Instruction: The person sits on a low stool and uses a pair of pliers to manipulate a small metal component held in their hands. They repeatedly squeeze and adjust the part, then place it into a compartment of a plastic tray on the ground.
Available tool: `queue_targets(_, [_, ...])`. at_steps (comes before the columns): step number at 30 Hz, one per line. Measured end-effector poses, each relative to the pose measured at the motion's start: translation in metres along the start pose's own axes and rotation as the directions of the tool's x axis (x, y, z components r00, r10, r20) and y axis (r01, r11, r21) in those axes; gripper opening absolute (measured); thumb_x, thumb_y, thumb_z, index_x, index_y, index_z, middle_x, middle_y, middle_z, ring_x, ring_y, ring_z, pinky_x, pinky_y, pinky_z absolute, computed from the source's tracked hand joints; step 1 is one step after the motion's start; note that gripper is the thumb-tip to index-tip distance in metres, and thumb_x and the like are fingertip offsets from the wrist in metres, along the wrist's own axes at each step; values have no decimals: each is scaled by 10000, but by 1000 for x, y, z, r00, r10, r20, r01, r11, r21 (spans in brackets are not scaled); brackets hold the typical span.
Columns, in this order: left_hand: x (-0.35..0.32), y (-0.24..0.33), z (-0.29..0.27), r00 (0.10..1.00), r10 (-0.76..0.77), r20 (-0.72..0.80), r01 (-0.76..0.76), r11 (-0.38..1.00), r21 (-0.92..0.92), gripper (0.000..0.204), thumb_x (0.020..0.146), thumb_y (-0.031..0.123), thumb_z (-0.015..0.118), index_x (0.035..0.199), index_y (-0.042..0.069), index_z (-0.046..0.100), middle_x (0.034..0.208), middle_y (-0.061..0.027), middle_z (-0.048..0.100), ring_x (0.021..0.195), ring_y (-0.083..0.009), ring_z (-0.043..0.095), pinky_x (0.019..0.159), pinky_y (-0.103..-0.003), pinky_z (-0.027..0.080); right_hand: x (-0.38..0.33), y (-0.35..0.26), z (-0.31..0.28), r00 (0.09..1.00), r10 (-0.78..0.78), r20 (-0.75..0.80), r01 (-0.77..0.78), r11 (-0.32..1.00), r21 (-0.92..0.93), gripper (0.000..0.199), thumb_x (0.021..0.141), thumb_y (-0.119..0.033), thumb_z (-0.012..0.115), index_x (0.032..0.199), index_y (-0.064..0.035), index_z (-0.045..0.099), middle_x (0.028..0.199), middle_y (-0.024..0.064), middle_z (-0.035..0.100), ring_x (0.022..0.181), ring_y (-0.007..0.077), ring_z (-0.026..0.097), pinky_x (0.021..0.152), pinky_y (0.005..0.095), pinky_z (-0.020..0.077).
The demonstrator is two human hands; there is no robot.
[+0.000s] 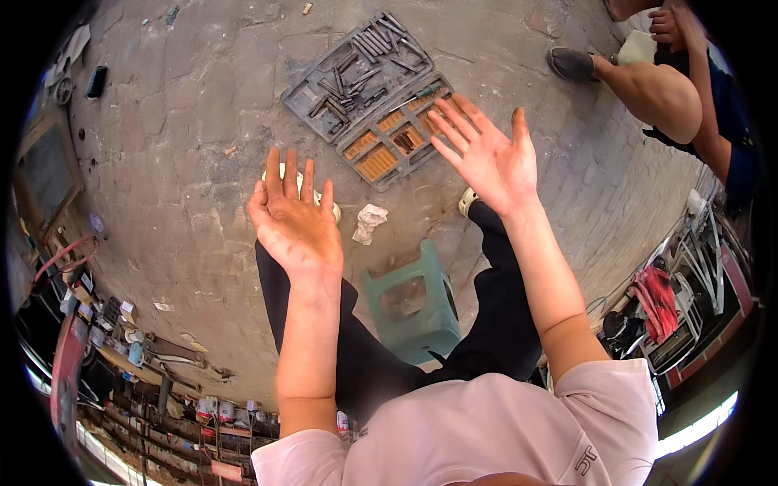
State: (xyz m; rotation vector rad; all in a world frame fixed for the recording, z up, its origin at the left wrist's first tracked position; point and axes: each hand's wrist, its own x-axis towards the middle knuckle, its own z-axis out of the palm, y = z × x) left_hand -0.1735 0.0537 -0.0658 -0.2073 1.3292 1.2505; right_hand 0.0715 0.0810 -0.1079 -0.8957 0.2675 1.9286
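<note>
My left hand [301,227] is held palm up, fingers stretched out, with dark smudges on fingers and palm. Nothing lies in it. My right hand [501,166] is raised the same way, palm up and fingers apart, also bare. Beyond them on the ground lies an opened grey tool case [301,99]. One half holds several loose metal sockets or bits [373,42]. Orange slotted compartments [377,164] fill the other half, near my right fingertips. A thin screwdriver-like tool [417,98] rests across the case. Crumpled white paper [370,223] is on the ground between my hands.
A green plastic stool [421,324] stands between my legs. Another person's bent leg [660,97] is at the upper right. Cluttered tools and parts [134,352] line the lower left. A red cloth [655,300] hangs among metal frames at right. A dark phone-like object [96,82] lies far left.
</note>
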Motion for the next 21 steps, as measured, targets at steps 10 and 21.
queue_targets(10, [34, -43, -41, 886, -157, 436, 392, 755, -525, 875, 859, 646, 531, 1500, 120, 253, 1547, -164, 207, 1444, -374, 148, 1156, -623, 119, -37, 80, -53, 905, 71, -420, -186, 953, -241, 856, 962, -662, 217, 1428, 50, 320, 1469, 206, 376, 1360, 309, 381, 1124, 452, 311])
queue_targets(21, [-62, 129, -2, 829, 176, 531, -436, -390, 811, 868, 733, 527, 726, 1479, 275, 361, 1581, -200, 120, 1462, -405, 66, 1168, -546, 91, -114, 86, 108, 907, 23, -421, -308, 718, -624, 747, 1005, -582, 232, 1336, 54, 442, 1375, 200, 484, 1297, 301, 459, 1091, 431, 353])
